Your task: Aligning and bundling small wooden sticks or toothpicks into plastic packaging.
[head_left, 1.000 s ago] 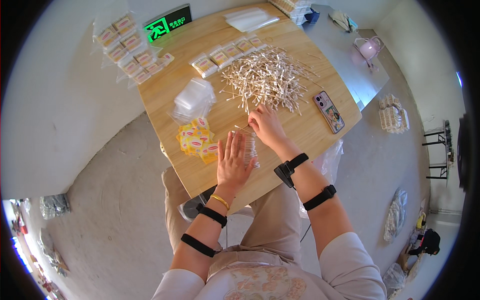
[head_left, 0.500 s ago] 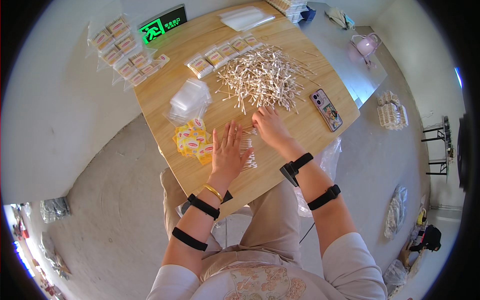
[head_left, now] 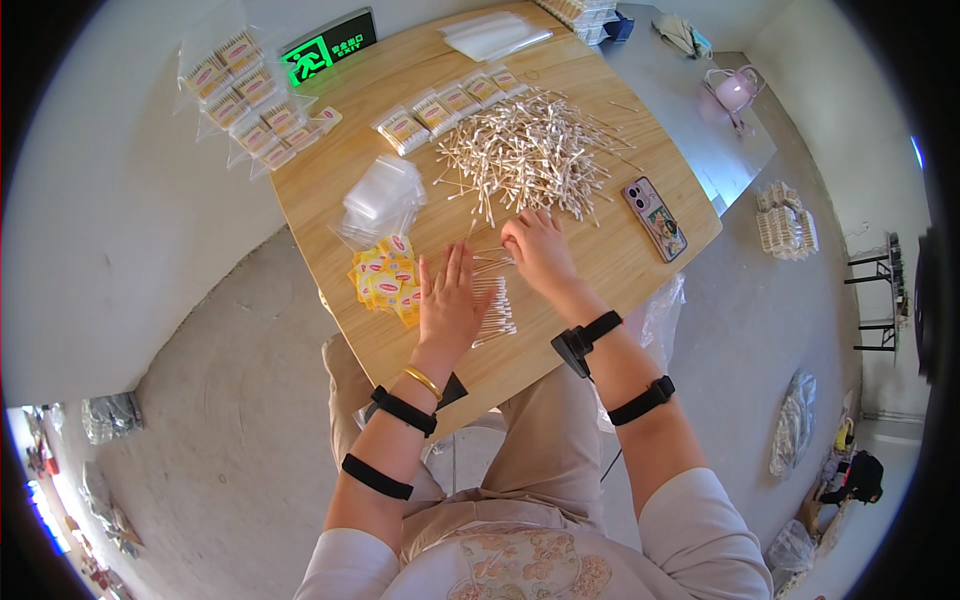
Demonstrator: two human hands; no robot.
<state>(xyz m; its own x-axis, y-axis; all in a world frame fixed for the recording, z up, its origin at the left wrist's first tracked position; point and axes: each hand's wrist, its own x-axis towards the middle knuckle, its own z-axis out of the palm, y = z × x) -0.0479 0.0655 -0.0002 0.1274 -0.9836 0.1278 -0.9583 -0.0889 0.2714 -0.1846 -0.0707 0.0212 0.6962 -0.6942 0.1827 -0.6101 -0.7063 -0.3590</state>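
Note:
A row of cotton swabs (head_left: 496, 308) lies side by side on the wooden table, partly covered by my left hand (head_left: 449, 297). That hand rests flat with its fingers stretched out. Just beyond the row, a few more swabs (head_left: 491, 262) lie between my two hands. Their right ends come close to the bent fingertips of my right hand (head_left: 541, 247), which is closed; what it pinches is hidden. A large loose heap of cotton swabs (head_left: 530, 150) spreads beyond my right hand. Yellow printed cards (head_left: 385, 280) are piled left of my left hand.
Clear plastic bags (head_left: 382, 195) lie beyond the cards. Several filled swab packets (head_left: 402, 129) line the heap's far side, and more packets (head_left: 240, 95) are stacked at the far left by a lit green sign (head_left: 328, 48). A phone (head_left: 655, 218) lies near the table's right edge.
My left hand has shifted slightly left, showing more of the swab row. The right hand has moved a little left, its fingers still bent. The heap looks the same.

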